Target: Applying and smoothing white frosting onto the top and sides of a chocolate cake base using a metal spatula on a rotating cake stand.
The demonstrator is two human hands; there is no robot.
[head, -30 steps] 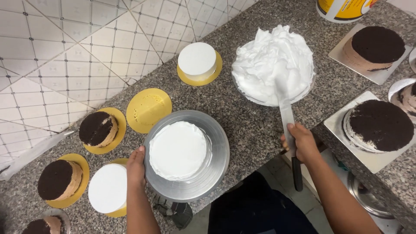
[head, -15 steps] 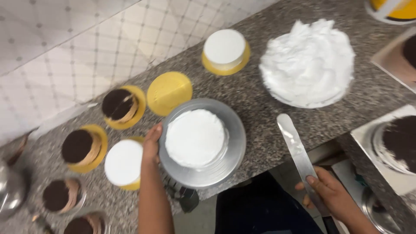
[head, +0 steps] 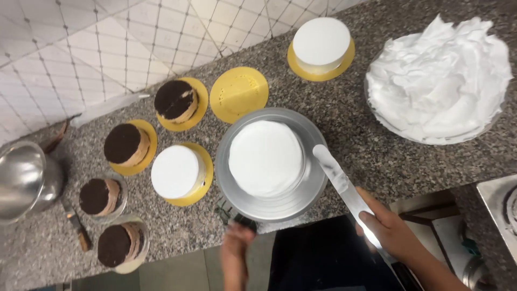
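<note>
Head view shows our left hand [head: 237, 253] has dropped off the turntable [head: 272, 207] to its near edge, blurred, grip unclear. Our right hand [head: 390, 231], fingers wrapped around the spatula [head: 344, 186], has brought its blade beside the white cake [head: 266, 158]; bare counter [head: 366, 145] remains rightward.

light: even, bright overhead; soft shadows | glare: you see sheen on the steel bowl [head: 24, 178] | blur: your left hand [head: 237, 253] smeared; edges slightly soft
</note>
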